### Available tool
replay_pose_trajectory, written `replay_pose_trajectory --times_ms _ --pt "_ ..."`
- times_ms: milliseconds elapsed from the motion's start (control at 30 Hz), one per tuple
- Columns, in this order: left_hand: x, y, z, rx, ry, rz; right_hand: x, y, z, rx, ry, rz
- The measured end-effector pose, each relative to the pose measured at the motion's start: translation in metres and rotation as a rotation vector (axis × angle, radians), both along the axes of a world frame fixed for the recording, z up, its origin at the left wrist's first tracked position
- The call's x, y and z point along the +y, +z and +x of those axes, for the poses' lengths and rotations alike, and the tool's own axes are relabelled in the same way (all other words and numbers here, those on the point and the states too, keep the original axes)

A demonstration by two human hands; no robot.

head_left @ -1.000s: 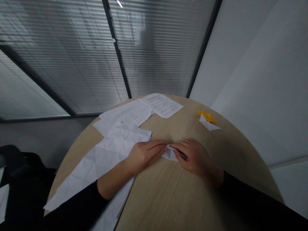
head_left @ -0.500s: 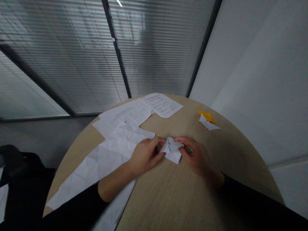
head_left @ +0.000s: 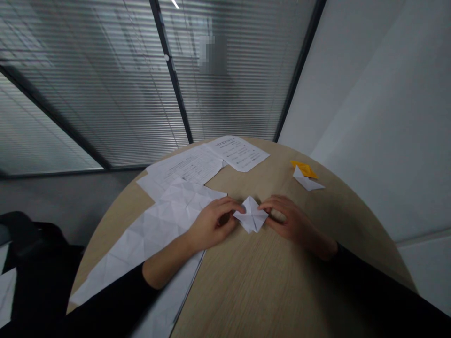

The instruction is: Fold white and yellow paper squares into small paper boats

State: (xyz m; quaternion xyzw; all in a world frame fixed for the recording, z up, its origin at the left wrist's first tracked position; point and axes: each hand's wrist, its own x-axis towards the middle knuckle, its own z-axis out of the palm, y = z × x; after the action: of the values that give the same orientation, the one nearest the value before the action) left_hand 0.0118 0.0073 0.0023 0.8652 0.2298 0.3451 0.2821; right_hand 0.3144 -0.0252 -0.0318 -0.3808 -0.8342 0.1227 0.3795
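Between my hands is a small piece of folded white paper (head_left: 252, 217), diamond-shaped, with a crease down its middle and a dark line near its lower part. My left hand (head_left: 213, 224) grips its left corner, the fingers over the top and the thumb low at the side. At the right corner, my right hand (head_left: 287, 219) pinches the paper with its fingertips on the upper face and the thumb partly hidden. Close to my left hand lies a large creased white sheet (head_left: 151, 234), partly under my left forearm.
Two folded paper boats, one yellow (head_left: 305, 169) and one white (head_left: 307, 180), stand at the right back of the round wooden table (head_left: 225, 300). Printed sheets (head_left: 241, 152) lie at the far edge. Beyond are glass panels with blinds (head_left: 232, 103); a black chair (head_left: 38, 263) is at left.
The folded paper has gone from a triangular flap with printed marks and a lower tail to a mostly plain diamond. Both hands have shifted slightly around it.
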Motion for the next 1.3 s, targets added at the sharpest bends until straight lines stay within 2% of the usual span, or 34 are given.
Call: replay_pose_trajectory --times_ms 100,433,733,867,1067,1300 --pt "0.002 -0.001 0.000 -0.007 -0.021 -0.018 0.000 -0.001 -0.002 0.007 0.050 -0.026" --pt "0.002 -0.011 -0.001 0.222 0.061 0.170 0.001 -0.002 0.000 -0.116 0.043 -0.039" --pt "0.004 -0.006 -0.002 0.294 0.033 0.247 -0.001 0.002 -0.002 -0.221 0.057 0.049" --pt "0.004 -0.007 -0.001 0.293 0.015 0.234 0.000 -0.001 -0.004 -0.188 0.050 0.029" --pt "0.003 -0.010 0.001 0.241 0.116 0.103 0.002 -0.008 -0.009 -0.079 -0.035 -0.081" --pt "0.005 -0.014 0.001 0.272 0.099 0.181 0.001 -0.007 -0.010 -0.075 -0.023 -0.075"
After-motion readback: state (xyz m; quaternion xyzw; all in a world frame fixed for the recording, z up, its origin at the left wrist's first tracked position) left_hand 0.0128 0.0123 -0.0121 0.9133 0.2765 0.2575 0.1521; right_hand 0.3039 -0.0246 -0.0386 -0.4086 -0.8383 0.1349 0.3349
